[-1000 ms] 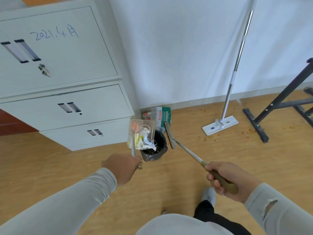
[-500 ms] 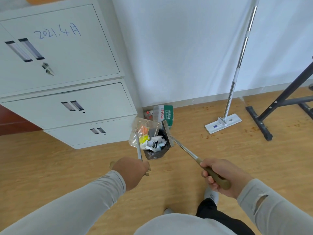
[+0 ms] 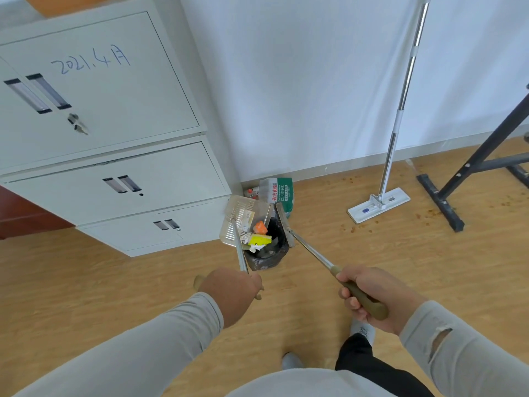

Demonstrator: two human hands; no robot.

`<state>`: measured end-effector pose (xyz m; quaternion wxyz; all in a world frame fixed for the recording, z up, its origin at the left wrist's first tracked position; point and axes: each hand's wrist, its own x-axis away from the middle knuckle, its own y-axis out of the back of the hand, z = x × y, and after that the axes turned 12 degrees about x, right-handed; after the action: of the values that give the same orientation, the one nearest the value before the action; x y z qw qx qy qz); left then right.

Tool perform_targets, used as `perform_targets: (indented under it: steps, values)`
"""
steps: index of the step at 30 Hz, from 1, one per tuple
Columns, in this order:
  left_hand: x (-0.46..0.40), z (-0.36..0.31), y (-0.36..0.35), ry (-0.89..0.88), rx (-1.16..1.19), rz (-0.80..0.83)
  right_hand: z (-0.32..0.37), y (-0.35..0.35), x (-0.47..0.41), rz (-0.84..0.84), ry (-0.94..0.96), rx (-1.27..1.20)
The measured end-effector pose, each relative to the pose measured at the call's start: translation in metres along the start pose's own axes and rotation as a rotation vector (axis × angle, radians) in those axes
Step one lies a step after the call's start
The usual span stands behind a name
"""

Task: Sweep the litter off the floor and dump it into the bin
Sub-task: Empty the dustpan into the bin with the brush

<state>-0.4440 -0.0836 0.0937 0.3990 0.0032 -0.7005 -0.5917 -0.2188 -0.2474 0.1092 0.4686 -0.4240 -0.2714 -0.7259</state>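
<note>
Stage: dumping | Your left hand (image 3: 232, 290) grasps the dustpan (image 3: 244, 222), tipped over the bin (image 3: 267, 255) | your right hand (image 3: 372, 296) grasps the broom (image 3: 286, 224) | litter (image 3: 257, 239) partly in; crumbs remain by the mop (image 3: 378, 206).

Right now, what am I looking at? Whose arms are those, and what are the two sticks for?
The camera sits on a person's head, looking down at their own arms. The left hand holds a long-handled dustpan, tipped over a small bin lined with a black bag; bits of litter are at its edge. The right hand holds a little broom beside the bin. Behind stand a grey cabinet, a mop leaning on the wall, and a water package on the wooden floor.
</note>
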Motion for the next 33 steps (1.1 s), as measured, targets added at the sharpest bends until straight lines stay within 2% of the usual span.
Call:
perform_targets:
  steps: [6, 14, 20, 33]
  values:
    - [-0.002, -0.007, 0.007, 0.055, 0.092, 0.073, -0.001, 0.002, 0.0, -0.002, 0.0, -0.002]
    - [0.005, -0.017, 0.018, 0.086, 0.061, 0.141, 0.004, 0.005, -0.005, 0.002, -0.002, 0.013]
    - [0.011, -0.024, 0.013, 0.064, -0.015, 0.044, 0.01, 0.007, -0.006, 0.013, -0.003, 0.017]
    - [0.022, -0.017, 0.018, 0.017, -0.129, 0.001, 0.012, 0.012, -0.003, 0.024, 0.007, 0.04]
